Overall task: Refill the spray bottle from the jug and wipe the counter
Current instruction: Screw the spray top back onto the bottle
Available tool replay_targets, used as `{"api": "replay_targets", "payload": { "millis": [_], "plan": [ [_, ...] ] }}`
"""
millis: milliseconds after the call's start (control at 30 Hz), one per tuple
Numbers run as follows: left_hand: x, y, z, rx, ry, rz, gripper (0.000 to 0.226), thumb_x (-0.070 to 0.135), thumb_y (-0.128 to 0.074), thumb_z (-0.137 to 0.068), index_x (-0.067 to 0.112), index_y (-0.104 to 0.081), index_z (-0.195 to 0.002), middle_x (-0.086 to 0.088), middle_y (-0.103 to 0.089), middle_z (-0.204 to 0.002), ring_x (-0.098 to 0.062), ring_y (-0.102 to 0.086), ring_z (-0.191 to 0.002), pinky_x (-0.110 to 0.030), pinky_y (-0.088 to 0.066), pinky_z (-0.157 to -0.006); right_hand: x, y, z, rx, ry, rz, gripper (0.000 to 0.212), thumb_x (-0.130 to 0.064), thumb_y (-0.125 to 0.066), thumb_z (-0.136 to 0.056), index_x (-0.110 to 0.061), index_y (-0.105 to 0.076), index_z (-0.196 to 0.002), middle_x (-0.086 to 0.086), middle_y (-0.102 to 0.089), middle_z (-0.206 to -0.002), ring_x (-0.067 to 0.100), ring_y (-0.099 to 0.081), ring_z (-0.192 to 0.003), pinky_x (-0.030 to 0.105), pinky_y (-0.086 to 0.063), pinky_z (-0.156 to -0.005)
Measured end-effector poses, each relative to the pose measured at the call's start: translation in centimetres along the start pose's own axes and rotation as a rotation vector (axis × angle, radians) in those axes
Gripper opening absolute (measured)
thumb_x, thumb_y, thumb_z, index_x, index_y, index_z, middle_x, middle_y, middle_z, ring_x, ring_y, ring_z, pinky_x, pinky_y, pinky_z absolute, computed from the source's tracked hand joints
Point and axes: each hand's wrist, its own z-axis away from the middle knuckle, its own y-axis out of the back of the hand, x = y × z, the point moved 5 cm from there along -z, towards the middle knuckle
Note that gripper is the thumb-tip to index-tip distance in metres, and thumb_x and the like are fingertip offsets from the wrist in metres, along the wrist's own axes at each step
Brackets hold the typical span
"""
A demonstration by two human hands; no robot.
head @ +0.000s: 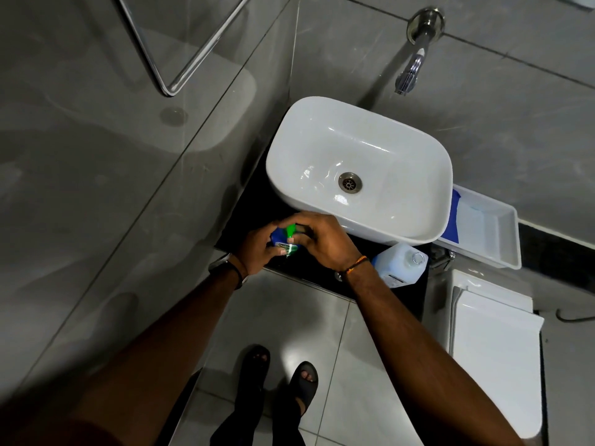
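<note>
Both arms reach forward, the left hand (257, 249) and right hand (325, 241) curled closed, fingertips nearly meeting.

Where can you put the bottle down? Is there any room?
Little room: the black counter shows one bare strip, between the hands on the spray bottle and the jug. The sink covers the rest. The white tray looks partly free.

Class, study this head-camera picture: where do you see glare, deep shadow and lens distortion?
Head view: glare streaks the white sink around its drain, and a bright patch shines on the floor tile between the feet; the lower left corner falls into deep shadow over the left arm; wide-angle distortion tilts the wall tile lines and stretches both forearms.
</note>
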Motion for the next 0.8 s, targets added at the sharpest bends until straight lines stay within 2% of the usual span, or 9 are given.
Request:
{"api": "replay_targets", "payload": {
  "millis": [67,167,267,367,500,567,667,800],
  "plan": [
    [-0.4,-0.3,0.1,0.047,0.005,-0.012,0.061,0.0,-0.074,-0.08,-0.001,-0.052,-0.137,-0.022,-0.065,-0.127,-0.038,-0.066,-0.113,-0.055,-0.052,-0.101,0.8,-0.4,0.5,0.09,-0.073,-0.026,0.048,-0.003,-0.081,-0.081,-0.016,-0.069,-0.126,-0.002,-0.072,-0.118,0.012,-0.069,-0.108,0.03,-0.056,-0.098],
    [-0.8,-0.7,0.2,0.093,-0.009,-0.013,0.052,-0.008,-0.069,-0.084,-0.002,-0.054,-0.133,-0.022,-0.067,-0.122,-0.039,-0.069,-0.107,-0.055,-0.055,-0.096,2.9,-0.9,1.3,0.187,-0.213,-0.054,0.067,0.003,-0.083,-0.076,-0.01,-0.06,-0.138,0.006,-0.07,-0.124,0.02,-0.068,-0.115,0.029,-0.053,-0.104],
    [-0.7,-0.8,0.3,0.098,-0.033,-0.014,0.052,-0.007,-0.068,-0.086,0.0,-0.053,-0.135,-0.016,-0.065,-0.123,-0.036,-0.069,-0.109,-0.051,-0.056,-0.098,4.5,-1.8,2.0,0.194,-0.284,-0.017,0.065,0.004,-0.083,-0.073,-0.007,-0.063,-0.134,0.005,-0.071,-0.126,0.014,-0.066,-0.117,0.026,-0.051,-0.106],
    [-0.8,-0.8,0.4,0.094,-0.036,-0.016,0.052,-0.005,-0.066,-0.088,0.002,-0.052,-0.138,-0.018,-0.064,-0.129,-0.033,-0.067,-0.113,-0.045,-0.056,-0.1,5.6,-3.4,2.7,0.179,-0.351,-0.06,0.059,0.006,-0.082,-0.072,-0.014,-0.068,-0.126,-0.006,-0.073,-0.112,-0.008,-0.063,-0.102,0.01,-0.048,-0.095],
    [-1.3,-0.1,0.6,0.121,-0.028,0.006,0.052,-0.007,-0.062,-0.09,0.002,-0.05,-0.14,-0.018,-0.063,-0.132,-0.029,-0.066,-0.117,-0.034,-0.053,-0.099,6.1,-4.7,1.9,0.23,-0.34,-0.091,0.048,0.004,-0.082,-0.076,-0.013,-0.07,-0.119,-0.008,-0.071,-0.104,-0.007,-0.063,-0.096,0.003,-0.043,-0.09],
    [-2.0,0.6,0.8,0.173,0.008,0.048,0.052,-0.01,-0.059,-0.09,0.0,-0.049,-0.14,-0.02,-0.061,-0.134,-0.031,-0.064,-0.12,-0.037,-0.053,-0.101,5.8,-5.3,0.8,0.226,-0.321,-0.104,0.046,0.004,-0.082,-0.076,-0.013,-0.07,-0.118,-0.009,-0.071,-0.103,-0.009,-0.063,-0.095,0.002,-0.042,-0.089],
    [-3.2,1.7,1.4,0.316,0.093,0.159,0.052,-0.014,-0.057,-0.089,-0.005,-0.049,-0.139,-0.024,-0.059,-0.136,-0.036,-0.06,-0.124,-0.045,-0.051,-0.106,5.1,-6.4,-1.0,0.206,-0.291,-0.107,0.046,0.003,-0.08,-0.076,-0.014,-0.07,-0.118,-0.009,-0.071,-0.103,0.002,-0.064,-0.098,0.004,-0.043,-0.09],
    [-4.3,3.2,2.2,0.515,0.191,0.173,0.05,-0.005,-0.065,-0.088,0.0,-0.055,-0.138,-0.021,-0.066,-0.129,-0.032,-0.064,-0.119,-0.044,-0.053,-0.102,4.6,-7.9,-3.6,0.201,-0.273,-0.108,0.046,0.0,-0.082,-0.076,-0.012,-0.07,-0.119,-0.003,-0.073,-0.106,0.007,-0.065,-0.102,0.006,-0.042,-0.092]
  ]
}}
